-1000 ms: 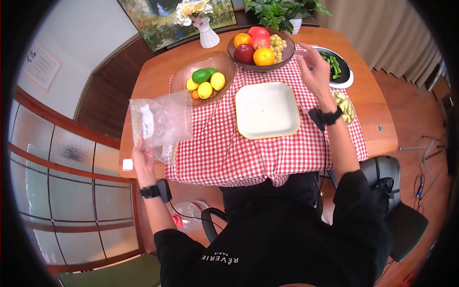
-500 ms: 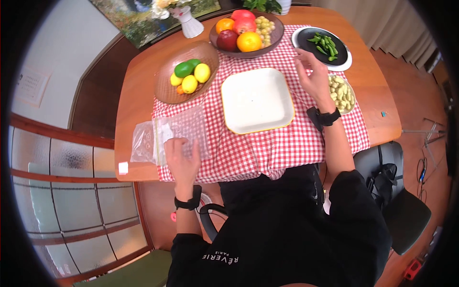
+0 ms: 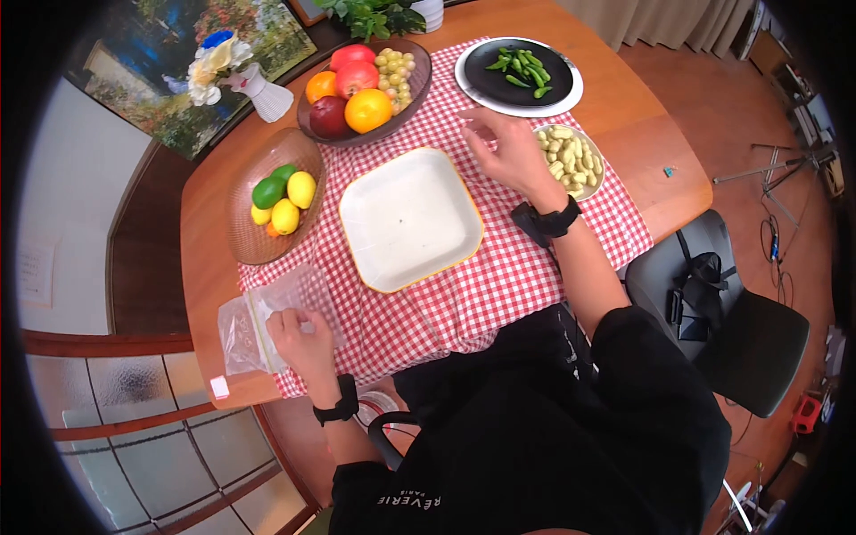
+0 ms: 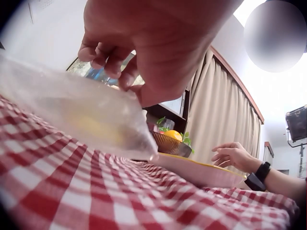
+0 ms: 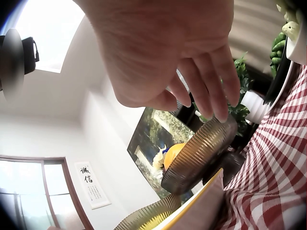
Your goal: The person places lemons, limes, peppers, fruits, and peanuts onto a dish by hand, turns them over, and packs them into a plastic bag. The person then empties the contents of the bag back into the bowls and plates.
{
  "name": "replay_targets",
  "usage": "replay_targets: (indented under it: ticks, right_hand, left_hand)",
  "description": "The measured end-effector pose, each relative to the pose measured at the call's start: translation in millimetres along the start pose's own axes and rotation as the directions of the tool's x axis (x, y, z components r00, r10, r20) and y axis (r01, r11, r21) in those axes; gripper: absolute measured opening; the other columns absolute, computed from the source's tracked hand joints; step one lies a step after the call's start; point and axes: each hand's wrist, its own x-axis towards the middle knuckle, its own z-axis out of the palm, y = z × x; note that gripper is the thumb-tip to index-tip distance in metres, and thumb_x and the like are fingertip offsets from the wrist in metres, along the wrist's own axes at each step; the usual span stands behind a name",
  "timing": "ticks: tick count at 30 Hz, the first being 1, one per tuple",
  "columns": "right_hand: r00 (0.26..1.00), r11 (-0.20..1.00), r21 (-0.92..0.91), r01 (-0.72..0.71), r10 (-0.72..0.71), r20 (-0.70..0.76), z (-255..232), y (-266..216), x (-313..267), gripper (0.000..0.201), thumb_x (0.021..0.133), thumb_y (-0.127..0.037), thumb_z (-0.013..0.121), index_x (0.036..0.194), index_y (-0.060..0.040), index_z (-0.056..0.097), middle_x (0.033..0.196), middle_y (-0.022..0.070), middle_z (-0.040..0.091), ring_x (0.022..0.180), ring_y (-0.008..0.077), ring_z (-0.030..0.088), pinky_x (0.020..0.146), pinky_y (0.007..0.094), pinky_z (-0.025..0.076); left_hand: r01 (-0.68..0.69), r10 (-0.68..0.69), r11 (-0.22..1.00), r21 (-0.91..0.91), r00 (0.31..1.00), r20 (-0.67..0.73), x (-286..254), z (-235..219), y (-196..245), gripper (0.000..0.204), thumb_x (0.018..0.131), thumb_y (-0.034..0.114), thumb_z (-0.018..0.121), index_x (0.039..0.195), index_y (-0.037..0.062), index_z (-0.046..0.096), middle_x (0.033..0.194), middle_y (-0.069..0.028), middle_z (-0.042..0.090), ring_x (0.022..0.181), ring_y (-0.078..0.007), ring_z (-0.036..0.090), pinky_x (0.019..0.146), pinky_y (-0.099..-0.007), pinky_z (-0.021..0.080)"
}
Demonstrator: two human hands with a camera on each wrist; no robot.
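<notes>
My left hand (image 3: pixel 303 343) hovers over a clear plastic zip bag (image 3: pixel 308 290) lying at the left front of the checked cloth. Its fingers hang loosely bent above the bag in the left wrist view, with nothing between them. On the other side, my right hand (image 3: pixel 508 156) is raised with relaxed fingers and holds nothing. It is between a white square dish with a yellow rim (image 3: pixel 410 218) and a bowl of peanuts (image 3: pixel 571 160). The dish contains no food.
A brown bowl (image 3: pixel 245 223) of lemons and green fruit stands at the left. Behind the dish, a dark bowl (image 3: pixel 415 102) holds oranges, red fruit and grapes. Green peppers (image 3: pixel 526 69) lie on a black plate at the back right. A white vase (image 3: pixel 267 94) stands at the back left.
My left hand has lowered the plastic bag onto the table and let go of it. The head view has turned, and the right hand stays near the peanuts with relaxed fingers.
</notes>
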Motion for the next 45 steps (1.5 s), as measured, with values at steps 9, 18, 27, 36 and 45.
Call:
replay_targets:
  ticks: [9,18,27,36,45]
  right_hand:
    - [0.998,0.999,-0.04,-0.022,0.025,0.064,-0.9,-1.7,1.3,0.026,0.097,-0.014,0.071,0.119,-0.0009,0.075,0.094,0.0174,0.079,0.082,0.029,0.077,0.078,0.0389,0.061]
    - [1.0,0.999,0.035,-0.006,0.007,-0.011,0.1,-5.5,1.2,0.024,0.097,-0.013,0.07,0.115,0.0009,0.076,0.093,0.0179,0.079,0.079,0.0272,0.077,0.075,0.0379,0.061]
    - [0.892,0.754,0.482,0.447,-0.341,-0.295,-17.6,3.0,-12.6,0.011,0.067,0.0,0.043,0.07,0.003,0.053,0.061,0.0152,0.061,0.05,0.0234,0.055,0.053,0.0344,0.054]
    - [0.935,0.725,0.635,0.267,-0.034,-0.354,-8.9,4.3,-8.1,0.014,0.077,0.003,0.039,0.072,0.004,0.052,0.065,0.0174,0.059,0.05,0.0217,0.055,0.056,0.0339,0.055]
    - [0.934,0.794,0.592,-0.139,0.304,-0.188,-57.0,-3.3,4.3,0.024,0.096,-0.002,0.048,0.11,0.0052,0.066,0.095,0.0214,0.075,0.085,0.0269,0.076,0.078,0.0369,0.063]
  left_hand:
    - [0.062,-0.043,0.995,-0.08,0.976,0.214,-2.5,-14.6,12.4,0.033,0.088,0.003,0.076,0.071,-0.0005,0.049,0.074,-0.0127,0.049,0.073,-0.0332,0.053,0.067,-0.0455,0.043]
    - [0.044,0.037,0.595,-0.802,0.996,0.081,50.5,-35.5,67.1,0.032,0.098,0.002,0.07,0.074,0.0013,0.049,0.078,-0.0064,0.052,0.075,-0.0188,0.051,0.065,-0.0358,0.039]
    - [0.079,-0.068,-0.327,-0.942,0.992,0.106,92.6,79.5,70.0,0.029,0.108,0.012,0.053,0.08,0.0071,0.048,0.079,-0.0048,0.047,0.079,-0.0192,0.046,0.074,-0.0343,0.039]
    - [0.077,-0.088,-0.479,-0.874,0.987,0.135,84.3,78.0,59.0,0.031,0.11,0.024,0.045,0.088,0.0044,0.054,0.084,-0.0078,0.052,0.083,-0.0219,0.047,0.079,-0.0386,0.039]
    - [-0.197,-0.273,-0.276,-0.941,0.955,-0.12,70.4,92.7,50.8,0.02,0.089,0.015,0.051,0.099,0.0006,0.059,0.085,-0.0141,0.056,0.081,-0.0253,0.051,0.075,-0.0392,0.043]
